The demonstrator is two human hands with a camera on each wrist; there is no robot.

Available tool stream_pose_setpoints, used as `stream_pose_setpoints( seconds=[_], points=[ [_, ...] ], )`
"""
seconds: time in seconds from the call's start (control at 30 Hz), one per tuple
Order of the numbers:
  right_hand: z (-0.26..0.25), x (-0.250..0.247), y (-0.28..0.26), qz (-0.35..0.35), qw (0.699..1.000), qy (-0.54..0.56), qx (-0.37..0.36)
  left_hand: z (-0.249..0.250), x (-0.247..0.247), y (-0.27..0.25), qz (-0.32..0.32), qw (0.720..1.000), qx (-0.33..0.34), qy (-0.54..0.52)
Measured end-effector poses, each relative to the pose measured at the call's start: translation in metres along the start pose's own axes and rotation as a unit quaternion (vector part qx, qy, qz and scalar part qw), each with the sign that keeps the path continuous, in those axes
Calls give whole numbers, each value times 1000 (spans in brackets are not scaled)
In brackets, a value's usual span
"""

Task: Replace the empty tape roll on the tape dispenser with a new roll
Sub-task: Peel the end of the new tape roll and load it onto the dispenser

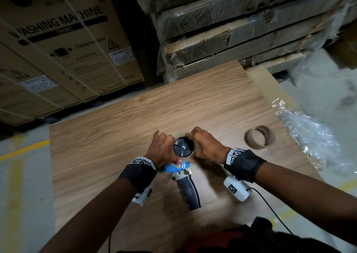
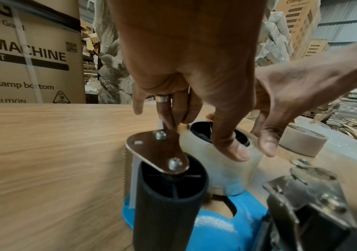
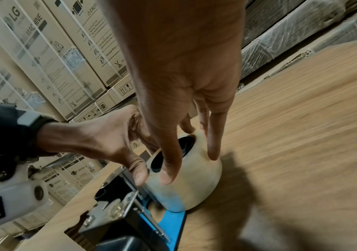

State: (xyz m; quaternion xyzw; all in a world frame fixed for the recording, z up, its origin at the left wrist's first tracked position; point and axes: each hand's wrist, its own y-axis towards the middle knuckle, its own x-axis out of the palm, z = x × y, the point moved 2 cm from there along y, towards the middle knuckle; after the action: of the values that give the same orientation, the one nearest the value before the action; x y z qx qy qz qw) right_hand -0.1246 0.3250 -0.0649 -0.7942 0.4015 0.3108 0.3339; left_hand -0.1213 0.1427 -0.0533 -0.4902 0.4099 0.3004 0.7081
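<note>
A tape dispenser with a blue frame [image 1: 176, 166] and a black handle [image 1: 190, 192] lies flat on the wooden table [image 1: 116, 136]. A new clear tape roll [image 3: 186, 186] sits over its black hub [image 1: 183, 148]. My left hand [image 1: 170, 146] grips the roll's left side, thumb pressed on its wall [image 2: 227, 169]. My right hand [image 1: 195, 147] grips the right side, thumb near the rim and fingers [image 3: 213, 149] on the far wall. The empty cardboard core [image 1: 259, 136] lies on the table to the right, apart from both hands.
The dispenser's black ribbed roller [image 2: 169, 195], metal plate [image 2: 158, 151] and toothed blade stand just before the left hand. Crumpled clear plastic [image 1: 309, 136] lies past the table's right edge. Washing machine cartons [image 1: 58, 49] and wrapped flat boxes [image 1: 231, 40] stand behind the table.
</note>
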Motion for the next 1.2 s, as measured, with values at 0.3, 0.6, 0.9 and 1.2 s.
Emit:
stream_pose_setpoints(
  seconds=[0.3, 0.6, 0.9, 1.2],
  points=[
    [-1, -6, -1, -15, 999, 9, 39, 3, -8, -9, 6, 998, -22, -52],
    [-11, -6, -21, -24, 995, 24, 89, 10, 20, -54, 124, 991, -39, -24],
    [-25, 30, -76, 36, 991, 60, 113, 6, 33, -93, 259, 956, -116, -70],
    [-40, 58, -97, 33, 988, 73, 134, 12, 31, -67, 169, 973, -159, 5]
  ],
)
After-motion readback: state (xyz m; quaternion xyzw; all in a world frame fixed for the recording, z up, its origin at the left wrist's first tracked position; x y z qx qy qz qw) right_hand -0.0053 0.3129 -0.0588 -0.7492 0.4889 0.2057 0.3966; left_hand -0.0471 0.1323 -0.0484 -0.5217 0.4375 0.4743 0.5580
